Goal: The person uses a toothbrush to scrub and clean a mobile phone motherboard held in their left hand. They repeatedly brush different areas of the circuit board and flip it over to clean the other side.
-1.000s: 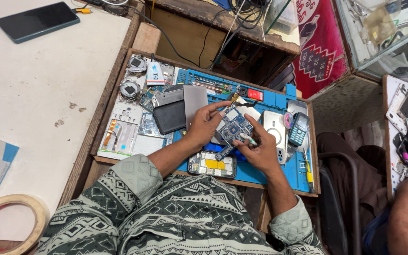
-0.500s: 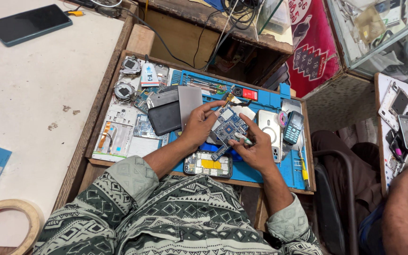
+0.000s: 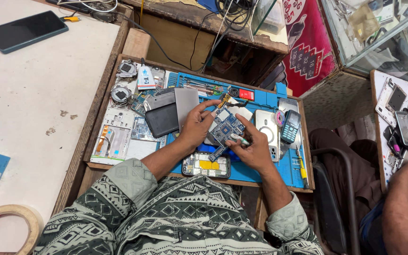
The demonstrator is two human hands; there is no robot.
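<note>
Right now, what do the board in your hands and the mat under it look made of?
Board: rigid blue circuit laminate, with silvery, metallic-looking shields. Mat: blue and matte, with moulded compartments along its far edge; probably silicone or rubber, though I can't be sure.

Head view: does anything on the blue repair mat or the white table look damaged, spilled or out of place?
Nothing is spilled. The left hand and right hand hold a bare circuit board over the blue mat. An opened phone shell lies below them, its insides showing. The white table has small brown marks.
</note>
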